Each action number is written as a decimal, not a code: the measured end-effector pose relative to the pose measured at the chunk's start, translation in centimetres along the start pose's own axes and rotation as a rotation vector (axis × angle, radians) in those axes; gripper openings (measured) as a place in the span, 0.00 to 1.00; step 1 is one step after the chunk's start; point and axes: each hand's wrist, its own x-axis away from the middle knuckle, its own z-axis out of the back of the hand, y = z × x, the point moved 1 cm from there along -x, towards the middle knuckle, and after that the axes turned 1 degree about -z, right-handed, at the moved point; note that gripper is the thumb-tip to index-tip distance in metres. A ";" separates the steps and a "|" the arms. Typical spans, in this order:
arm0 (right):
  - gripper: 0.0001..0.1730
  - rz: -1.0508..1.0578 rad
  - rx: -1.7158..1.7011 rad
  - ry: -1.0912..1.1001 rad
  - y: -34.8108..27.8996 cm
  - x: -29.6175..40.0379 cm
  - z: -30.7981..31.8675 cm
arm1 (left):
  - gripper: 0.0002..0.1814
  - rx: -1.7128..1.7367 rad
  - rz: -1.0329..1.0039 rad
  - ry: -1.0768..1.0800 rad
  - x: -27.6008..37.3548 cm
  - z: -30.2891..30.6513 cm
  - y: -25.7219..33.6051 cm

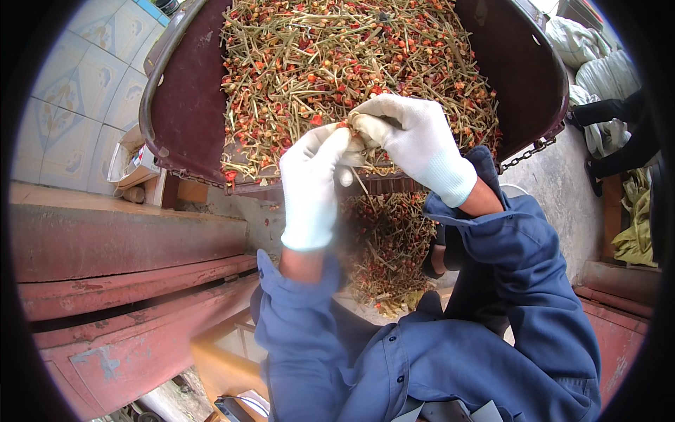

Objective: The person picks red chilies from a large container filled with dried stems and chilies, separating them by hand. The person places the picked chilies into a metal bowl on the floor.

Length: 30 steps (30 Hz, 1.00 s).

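Note:
Both my hands wear white knit gloves with pale blue cuffs. They meet over the near edge of a heap of dry stalks mixed with red chilli pepper scraps (343,58). Between the fingertips of my left hand (312,182) and my right hand (414,134) is a small red chilli piece (343,125), mostly hidden by the fingers. A thin pale stem (362,182) hangs below the gloves; its upper end is hidden. The heap lies in a maroon metal cargo bed (195,100) with raised, rounded sides.
More stalks and red scraps (387,248) lie on the ground below the bed. A chain (527,153) hangs at its right. Red-painted metal doors (132,327) and a ledge (132,237) stand left. White woven sacks (606,68) and another person's legs (611,132) are at right.

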 end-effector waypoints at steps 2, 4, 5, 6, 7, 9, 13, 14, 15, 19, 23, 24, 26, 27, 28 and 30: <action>0.10 -0.103 -0.127 -0.017 0.3 0.1 -0.2 | 0.12 0.031 0.011 0.016 0.0 -0.1 0.0; 0.12 -0.206 -0.232 -0.070 0.1 0.0 0.0 | 0.11 0.080 0.025 0.013 -0.1 0.1 -0.2; 0.12 -0.257 -0.284 -0.096 0.0 -0.1 0.1 | 0.11 0.105 0.032 0.011 -0.1 0.1 -0.2; 0.13 -0.320 -0.347 -0.125 -0.2 -0.2 0.4 | 0.10 0.127 0.041 0.012 -0.1 0.2 -0.2; 0.14 -0.382 -0.410 -0.155 -0.4 -0.2 0.6 | 0.10 0.149 0.051 0.013 -0.1 0.2 -0.1; 0.15 -0.471 -0.540 -0.197 -0.4 -0.2 0.7 | 0.09 0.193 0.065 0.013 -0.1 0.3 -0.2; 0.17 -0.570 -0.835 -0.236 -0.2 0.1 0.6 | 0.08 0.307 0.079 -0.022 -0.3 0.8 -0.7; 0.17 -0.584 -0.873 -0.233 -0.1 0.2 0.5 | 0.08 0.336 0.093 -0.021 -0.2 0.8 -0.7; 0.17 -0.598 -0.911 -0.230 0.1 0.3 0.4 | 0.08 0.365 0.107 -0.019 -0.2 0.8 -0.7; 0.19 -0.490 -0.672 -0.190 -0.1 0.3 1.0 | 0.11 0.379 0.160 -0.034 -0.5 0.5 -0.9; 0.17 -0.185 -0.266 -0.065 -0.2 -0.1 0.2 | 0.10 0.174 0.066 -0.028 -0.1 1.2 -0.7; 0.15 -0.156 -0.204 -0.036 0.1 -0.1 0.3 | 0.11 0.178 0.091 -0.038 -0.2 0.7 -0.7; 0.14 -0.126 -0.187 0.003 0.6 0.0 -0.5 | 0.13 0.253 0.146 -0.084 0.0 -0.1 -0.1; 0.14 -0.097 -0.198 0.020 0.7 0.1 -0.5 | 0.13 0.333 0.187 -0.134 -0.1 -0.1 -0.1; 0.15 0.010 -0.070 0.001 1.2 0.3 0.1 | 0.14 0.358 0.207 -0.120 -0.3 -0.1 -0.6; 0.15 -0.053 -0.149 0.013 0.6 0.0 -0.1 | 0.14 0.332 0.172 -0.100 -0.3 0.9 -0.7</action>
